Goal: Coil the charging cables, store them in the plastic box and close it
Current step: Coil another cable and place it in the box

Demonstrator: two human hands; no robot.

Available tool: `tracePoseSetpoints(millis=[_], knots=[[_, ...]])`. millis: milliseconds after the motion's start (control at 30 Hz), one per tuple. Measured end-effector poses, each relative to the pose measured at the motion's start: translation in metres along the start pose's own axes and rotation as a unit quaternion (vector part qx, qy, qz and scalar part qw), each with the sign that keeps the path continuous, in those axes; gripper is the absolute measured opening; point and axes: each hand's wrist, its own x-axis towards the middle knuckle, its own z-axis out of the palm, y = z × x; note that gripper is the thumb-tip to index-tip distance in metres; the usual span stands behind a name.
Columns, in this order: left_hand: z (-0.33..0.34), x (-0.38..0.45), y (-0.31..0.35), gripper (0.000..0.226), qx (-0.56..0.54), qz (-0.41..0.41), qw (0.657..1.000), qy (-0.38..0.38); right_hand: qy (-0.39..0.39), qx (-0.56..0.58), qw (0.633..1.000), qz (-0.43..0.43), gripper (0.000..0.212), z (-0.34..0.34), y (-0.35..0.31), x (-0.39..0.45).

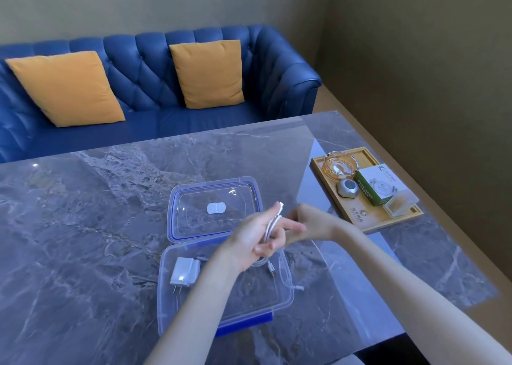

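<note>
Two bare hands over a grey marble table [83, 226], working a white charging cable [270, 227]. Left hand [256, 238] palm-up, fingers loosely curled with several cable strands bunched across them; one white connector end sticks up past the fingertips. Right hand [307, 223] just beside it, fingers extended toward the left and partly hidden behind it; cannot tell if they pinch the cable. More cable hangs below the left hand into the plastic box [221, 306], a metal-tipped plug end [273, 271] dangling inside, another strand trailing over the box's right rim onto the table.

Box is clear with blue trim, open, near table edge. White wall charger [184, 272] lies in its left part, prongs toward the camera. Clear lid [216, 209] flat on the table, touching the box's far side, small white oval label at centre, no readable text.

Wooden tray [365, 222] at far right, well apart: printed logo with characters on its front edge, too small to read. On it a glass ashtray [340, 166], a grey hexagonal gadget [347, 188], a green-and-white carton [378, 183] with a swirl logo and unreadable print, a small clear case [400, 202].

Blue tufted sofa [144, 68] behind, two orange cushions [65, 87].
</note>
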Motion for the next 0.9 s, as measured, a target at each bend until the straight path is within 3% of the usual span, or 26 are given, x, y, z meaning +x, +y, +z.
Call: tracePoseSetpoints(millis=[233, 400, 600, 700, 900], knots=[[0.009, 0.005, -0.011, 0.050, 0.064, 0.039, 0.993, 0.092, 0.040, 0.029, 0.999, -0.022, 0.020, -0.020, -0.011, 0.001], [0.012, 0.006, -0.019, 0.039, 0.102, 0.085, 0.982, 0.133, 0.047, 0.037, 0.998, 0.013, 0.018, -0.022, -0.020, -0.003], [0.006, 0.002, -0.026, 0.049, 0.039, 0.075, 0.981, 0.174, -0.062, 0.031, 0.993, 0.096, 0.016, -0.032, -0.016, -0.007], [0.003, -0.002, -0.026, 0.056, 0.053, 0.055, 0.985, 0.154, -0.044, 0.053, 0.997, 0.047, 0.018, -0.033, -0.013, -0.009], [0.015, -0.006, -0.017, 0.056, 0.059, 0.067, 0.995, 0.033, 0.050, -0.016, 0.998, 0.020, 0.018, -0.007, -0.009, 0.010]])
